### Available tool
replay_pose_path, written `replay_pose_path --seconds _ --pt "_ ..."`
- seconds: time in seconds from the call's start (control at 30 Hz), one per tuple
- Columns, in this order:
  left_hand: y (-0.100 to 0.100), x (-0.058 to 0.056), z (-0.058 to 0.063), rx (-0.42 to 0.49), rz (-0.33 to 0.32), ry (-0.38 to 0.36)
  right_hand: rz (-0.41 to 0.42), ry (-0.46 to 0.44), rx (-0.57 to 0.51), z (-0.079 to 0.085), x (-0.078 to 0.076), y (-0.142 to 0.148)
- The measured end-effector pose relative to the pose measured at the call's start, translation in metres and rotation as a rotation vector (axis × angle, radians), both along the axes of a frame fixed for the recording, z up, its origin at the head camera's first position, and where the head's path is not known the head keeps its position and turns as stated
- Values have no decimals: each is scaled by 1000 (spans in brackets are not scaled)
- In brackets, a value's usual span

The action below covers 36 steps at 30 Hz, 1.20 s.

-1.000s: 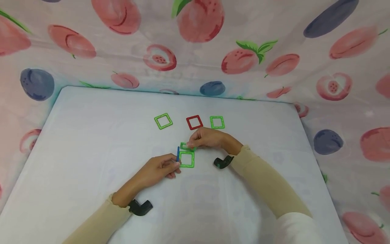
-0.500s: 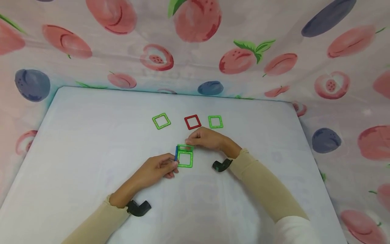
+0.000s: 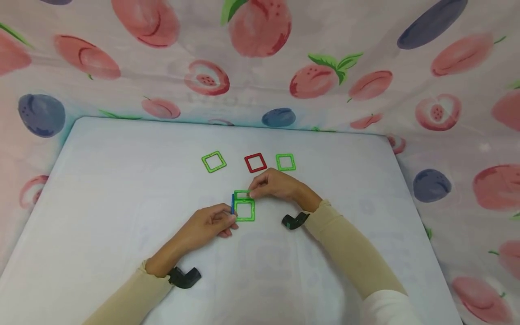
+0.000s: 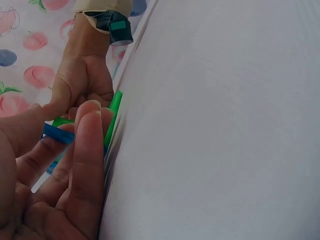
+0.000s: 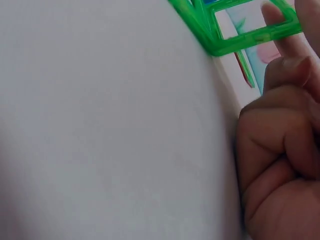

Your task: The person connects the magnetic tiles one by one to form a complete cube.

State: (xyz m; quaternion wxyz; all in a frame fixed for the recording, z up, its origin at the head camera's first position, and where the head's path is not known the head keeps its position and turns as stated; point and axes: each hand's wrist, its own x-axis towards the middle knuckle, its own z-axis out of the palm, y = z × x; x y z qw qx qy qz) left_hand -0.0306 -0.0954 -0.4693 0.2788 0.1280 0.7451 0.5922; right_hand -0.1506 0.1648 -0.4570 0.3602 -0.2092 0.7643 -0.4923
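A green square magnetic tile (image 3: 245, 220) lies flat on the table, an open frame in shape. Along its left edge a blue magnetic tile (image 3: 233, 204) stands on end, pinched by my left hand (image 3: 209, 225) between thumb and fingers; in the left wrist view the blue tile (image 4: 59, 134) is partly hidden by fingers. At the back edge a second green tile (image 3: 240, 191) stands up, its left side close to the blue one. My right hand (image 3: 278, 184) pinches this tile at its right side; the right wrist view shows the upright green tile (image 5: 255, 36) meeting the flat one at a corner.
Farther back on the white table (image 3: 134, 180) lie a yellow-green square tile (image 3: 208, 169), a red one (image 3: 256, 170) and another green one (image 3: 286, 169). Behind the table hangs a fruit-print cloth (image 3: 248, 81). Each wrist carries a black camera mount (image 3: 184, 277).
The second green tile, earlier tilted and off to the back right, has come against the flat tile's back edge and stands more upright beside the blue tile. The left hand keeps its grip.
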Motion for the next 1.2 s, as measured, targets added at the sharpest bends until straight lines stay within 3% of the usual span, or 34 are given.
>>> replay_pose_path --seconds 0.1,0.23,0.4,0.5,0.7,1.0,1.13,1.2 --pt "0 -1 2 1 24 -43 -11 15 15 -2 2 -1" --pt "1 -4 5 -5 158 -90 -16 35 29 -4 3 -6" --pt "6 -12 8 -72 297 10 -24 19 36 -4 3 -11" --pt "10 -16 9 -83 321 26 -30 7 40 -5 4 -12" --pt "14 -22 8 -51 342 -48 -43 -6 23 -4 4 -11" --pt "16 -21 5 8 382 -99 -81 -5 -2 -4 6 -12" --pt "17 -19 4 34 392 -95 -138 -52 -18 2 2 -15" --pt "17 -19 4 47 389 -92 -181 -28 -5 9 -4 -17"
